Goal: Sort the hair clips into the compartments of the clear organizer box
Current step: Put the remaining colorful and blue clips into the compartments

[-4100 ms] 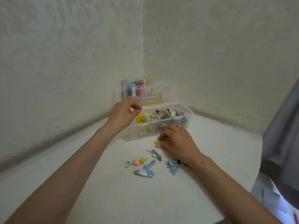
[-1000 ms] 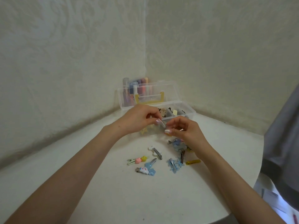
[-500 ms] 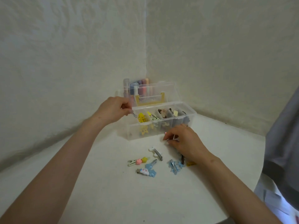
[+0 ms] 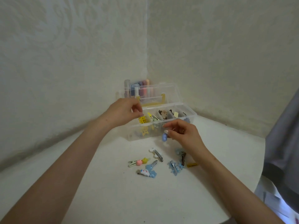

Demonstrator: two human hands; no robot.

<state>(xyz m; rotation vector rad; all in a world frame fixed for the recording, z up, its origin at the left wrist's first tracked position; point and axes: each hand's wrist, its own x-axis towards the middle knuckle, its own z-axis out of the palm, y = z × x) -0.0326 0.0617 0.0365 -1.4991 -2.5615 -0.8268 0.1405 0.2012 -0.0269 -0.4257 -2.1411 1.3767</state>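
With thumb and fingers (image 4: 167, 132) of the right hand (image 4: 184, 135), pinching a small blue clip (image 4: 164, 137) by its upper end and letting it hang just below the fingertips, clear of the table (image 4: 113, 191). Holding it raised in front of the box (image 4: 145, 134), near the middle of the front wall and not yet inside any compartment, probably for lifting over the rim to a slot that suits it. Judging the sorting partway along, seeing yellow clips (image 4: 142, 119) in a compartment towards the left and darker ones further right. Keeping the left hand (image 4: 123, 112) over the box's left end with fingertips drawn together; not managing to tell whether anything is pinched there. Leaving loose clips (image 4: 174, 167) on the table nearer the body, among them a silver clip (image 4: 157, 155) and a blue star clip (image 4: 150, 171), all apart from the box and within reach of either hand.
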